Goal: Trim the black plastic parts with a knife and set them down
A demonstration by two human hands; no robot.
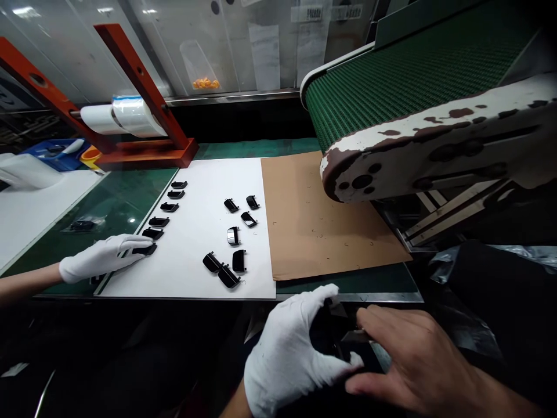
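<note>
My left hand [291, 354], in a white glove, is closed around a small black plastic part [328, 334] below the table's front edge. My bare right hand [418, 360] is closed just to its right, pinching a small thin grey blade-like piece [354, 335] against that part. On the white sheet [195, 197] lie several loose black parts [232, 235] and a tidy row of the same parts [169, 207] along its left edge. A co-worker's white-gloved hand [102, 256] reaches in from the left and rests on the nearest part of that row.
A brown cardboard sheet [313, 220] lies right of the white sheet. A green conveyor belt [413, 69] with a worn white end overhangs the table's right side. An orange stand [143, 148] holding a film roll [126, 115] stands at the back left.
</note>
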